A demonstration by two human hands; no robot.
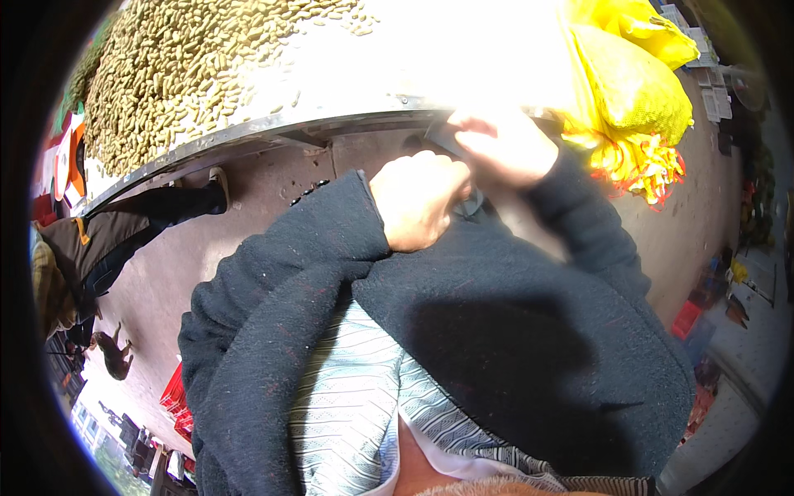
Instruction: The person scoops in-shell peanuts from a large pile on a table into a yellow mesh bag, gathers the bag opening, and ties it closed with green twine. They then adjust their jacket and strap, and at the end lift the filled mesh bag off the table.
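At far left another person's dark trouser leg and shoe (178,202) stand on the bare concrete floor (248,198), beside the round metal-rimmed worktop (273,124) heaped with pale green-tan pods (182,66). Below its rim, the left hand (420,201) is curled closed against the dark wool coat (496,331); the right hand (504,149), just beside and touching it, pinches a small dark grey object (442,136) near the worktop's edge. What that object is cannot be told. The coat sleeves hide much of the floor. To the right, a yellow mesh sack (637,91) with a fringed end rests on the worktop.
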